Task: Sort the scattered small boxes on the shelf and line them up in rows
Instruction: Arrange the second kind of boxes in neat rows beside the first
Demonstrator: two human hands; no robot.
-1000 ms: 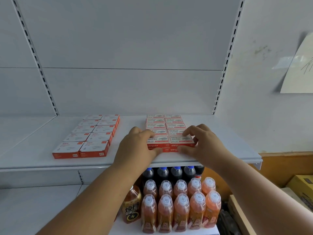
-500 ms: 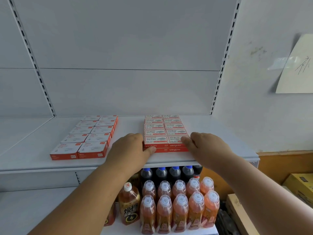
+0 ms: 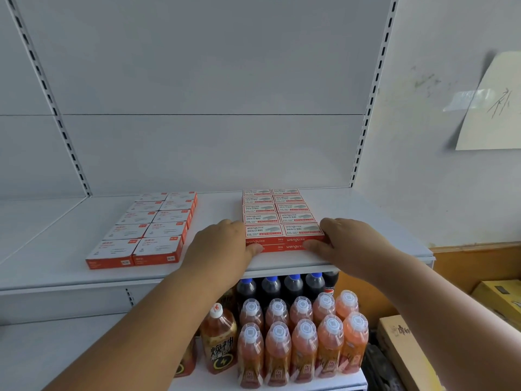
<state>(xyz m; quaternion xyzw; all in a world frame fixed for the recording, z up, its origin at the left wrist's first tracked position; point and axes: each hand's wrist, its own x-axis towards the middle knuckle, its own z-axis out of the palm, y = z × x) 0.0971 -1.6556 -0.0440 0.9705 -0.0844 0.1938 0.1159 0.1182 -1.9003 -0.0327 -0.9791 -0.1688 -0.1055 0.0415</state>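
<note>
Two hands frame the right block of boxes on the shelf; the left hand touches its front left corner with bent fingers; the right hand presses its front right corner, thumb on the front face. Both blocks stand in two columns; the left block lies well apart.
</note>
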